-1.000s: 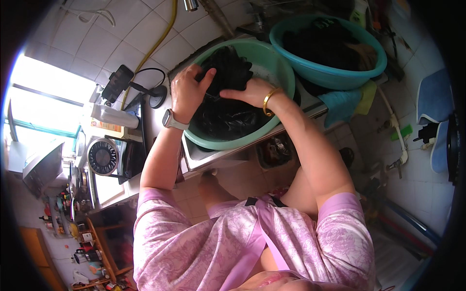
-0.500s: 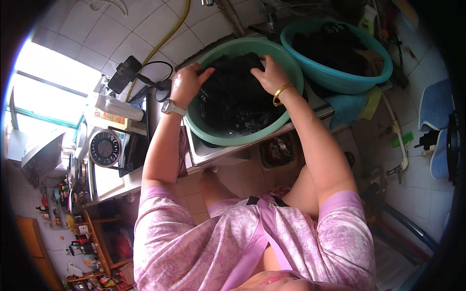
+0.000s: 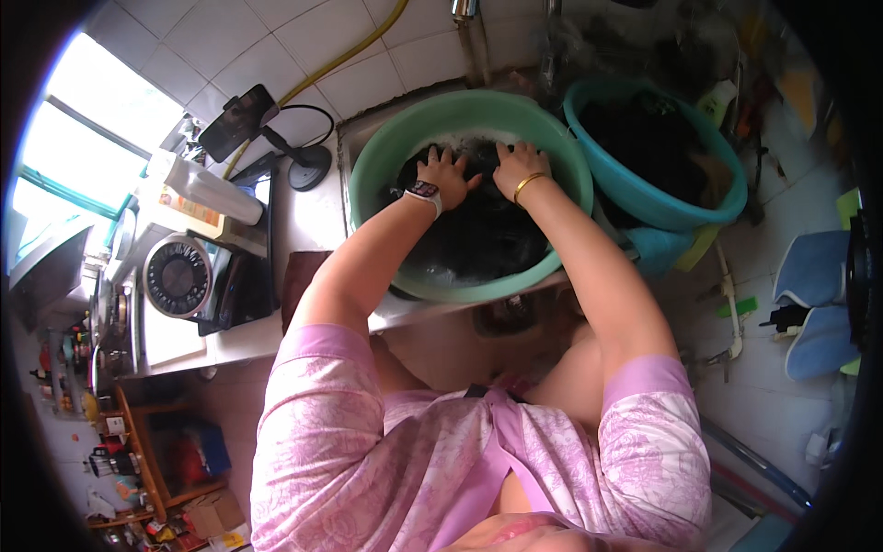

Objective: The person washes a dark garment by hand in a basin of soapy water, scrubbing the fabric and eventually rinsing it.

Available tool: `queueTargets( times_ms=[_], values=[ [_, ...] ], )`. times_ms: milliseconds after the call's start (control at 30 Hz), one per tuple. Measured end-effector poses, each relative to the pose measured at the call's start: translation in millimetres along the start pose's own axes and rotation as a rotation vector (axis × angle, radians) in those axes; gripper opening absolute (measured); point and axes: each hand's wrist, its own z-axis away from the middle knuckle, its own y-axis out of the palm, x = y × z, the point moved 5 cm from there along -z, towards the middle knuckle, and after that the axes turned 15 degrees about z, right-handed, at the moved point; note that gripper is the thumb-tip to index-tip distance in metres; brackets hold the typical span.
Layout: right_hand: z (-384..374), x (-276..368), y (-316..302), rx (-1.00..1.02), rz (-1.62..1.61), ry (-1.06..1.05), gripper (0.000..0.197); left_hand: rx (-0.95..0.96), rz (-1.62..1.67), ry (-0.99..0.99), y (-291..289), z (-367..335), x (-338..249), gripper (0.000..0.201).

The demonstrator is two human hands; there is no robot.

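Both hands are inside a green plastic basin [image 3: 366, 175] that holds wet black cloth [image 3: 478, 239] and some foamy water. My left hand [image 3: 445, 180], with a watch at the wrist, lies palm down on the cloth with its fingers spread. Close to its right, my right hand [image 3: 521, 169] also presses flat on the cloth, fingers apart and pointing away from me. A gold bracelet circles the right wrist. Neither hand grips the cloth, and part of it is under the water.
A blue basin [image 3: 676, 213] with dark clothes [image 3: 644, 138] stands to the right, close beside the green one. On the left counter are a phone [image 3: 239, 121] on a stand, a white bottle [image 3: 216, 189] and a round dark-faced device [image 3: 177, 276]. A tap [image 3: 464, 9] hangs above the far rim.
The hands have let go of the lifted black cloth and now lie flat on it. My left hand has moved right, nearer my right hand. The whole view has shifted slightly.
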Motion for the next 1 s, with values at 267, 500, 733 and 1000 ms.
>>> queueTargets(
  times_ms=[267, 500, 733, 1000],
  values=[
    [-51.8, 2.6, 39.7, 0.098, 0.061, -0.16, 0.04, 0.202, -0.095, -0.065, 10.3, -29.7, -0.7, 0.052],
    [-81.0, 28.4, 48.7, 0.091, 0.119, -0.248, 0.027, 0.209, -0.353, -0.032, 61.4, -58.0, 41.7, 0.046],
    [-79.5, 13.2, 28.5, -0.166, 0.054, -0.155, 0.024, 0.033, 0.052, 0.072, 5.0, -57.2, 11.1, 0.024],
    [39.4, 23.2, -79.2, -0.746, 0.029, -0.398, 0.019, -0.378, 0.333, 0.235, -109.4, 48.6, 15.6, 0.019]
  ],
)
